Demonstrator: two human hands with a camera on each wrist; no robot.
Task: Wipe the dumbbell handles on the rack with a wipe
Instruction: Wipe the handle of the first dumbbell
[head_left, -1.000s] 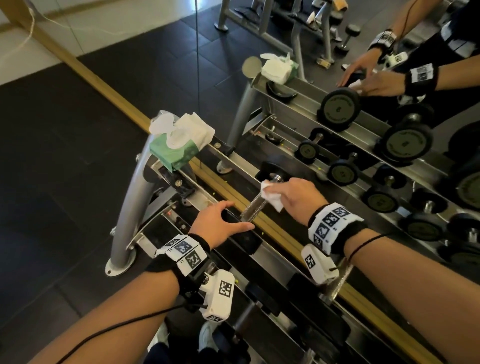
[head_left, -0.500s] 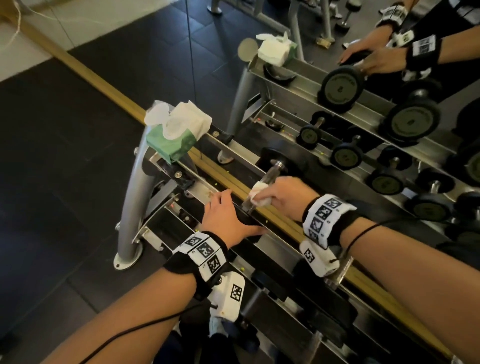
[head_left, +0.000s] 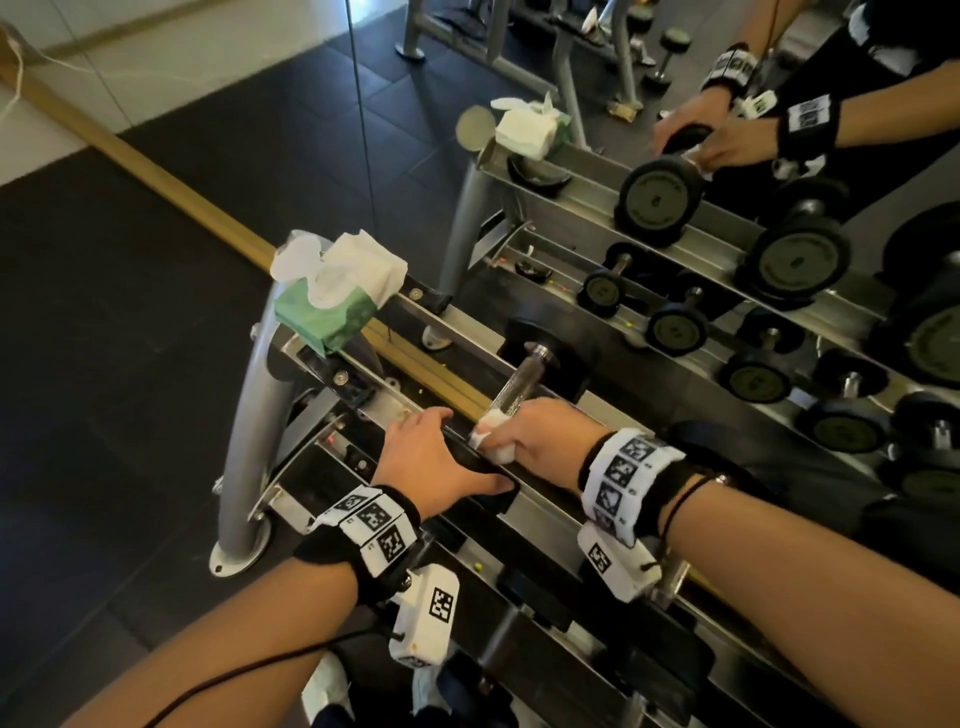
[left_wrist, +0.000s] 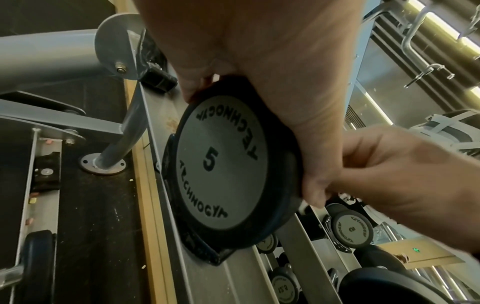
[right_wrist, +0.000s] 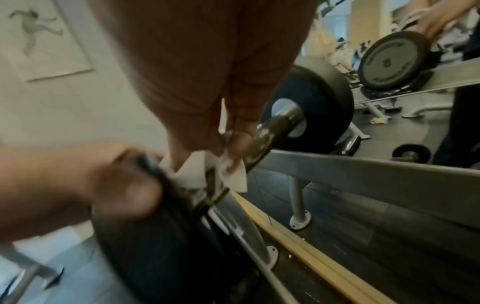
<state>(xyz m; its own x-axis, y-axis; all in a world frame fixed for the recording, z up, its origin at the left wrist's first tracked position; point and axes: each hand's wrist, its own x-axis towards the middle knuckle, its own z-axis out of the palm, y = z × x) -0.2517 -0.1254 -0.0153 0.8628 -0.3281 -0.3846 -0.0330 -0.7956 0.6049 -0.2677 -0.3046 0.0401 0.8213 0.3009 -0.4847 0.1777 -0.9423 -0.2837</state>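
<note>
Floor: dark rubber tiles (head_left: 156, 322) run under the rack, meeting a pale strip of flooring at the far left.
Mirror: a wall mirror (head_left: 675, 62) stands right behind the rack, edged at the bottom by a wooden rail (head_left: 171, 192); it doubles the rack, the weights and the person's arms.
Rack: a tiered grey metal rack (head_left: 244, 415) on tubular legs bolted to the floor, with sloped steel shelves.
Tissue pack: a green pack (head_left: 327, 312) with white sheets sticking out sits on the rack's top left corner.
Dumbbell: a black one marked 5 on its end plate (left_wrist: 221, 164) lies on the top shelf, its chrome handle (head_left: 522, 382) pointing towards the mirror.
Left hand: the left hand (head_left: 436, 467) grips the near end plate, fingers curled over its rim.
Right hand: the right hand (head_left: 540, 441) is wrapped round the near end of the handle, fingers pinching the wipe against the metal.
Wipe: a small white wipe (right_wrist: 233, 172), bunched in the right hand, touching the handle just beside the near plate.
Other weights: smaller dumbbells (left_wrist: 350, 228) sit on the shelves to the right.
</note>
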